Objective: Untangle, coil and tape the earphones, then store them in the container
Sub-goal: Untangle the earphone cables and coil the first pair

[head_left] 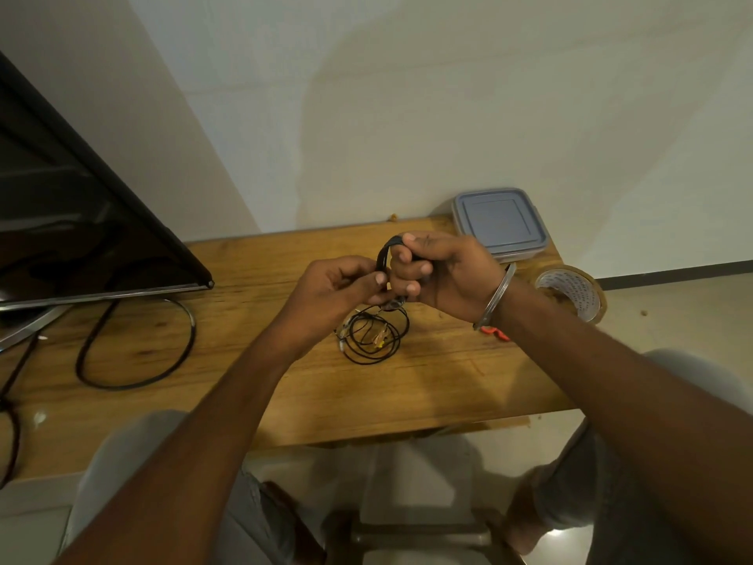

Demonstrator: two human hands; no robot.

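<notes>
Above the wooden table (285,385), my right hand (444,271) grips a tight black coil of earphone cord (385,252), its fingers curled round the loop. My left hand (338,287) pinches the same cord just below the coil. More black earphone cord (375,334) lies in loose loops on the table under both hands, with a small yellow piece among them. The grey container (499,222) stands shut at the table's back right corner. A roll of clear tape (572,293) lies right of my right wrist.
A dark monitor (81,222) leans at the left, its stand and a thick black cable (134,344) looping over the table's left half. A small orange item (495,332) peeks from under my right wrist. The table's front edge runs above my knees.
</notes>
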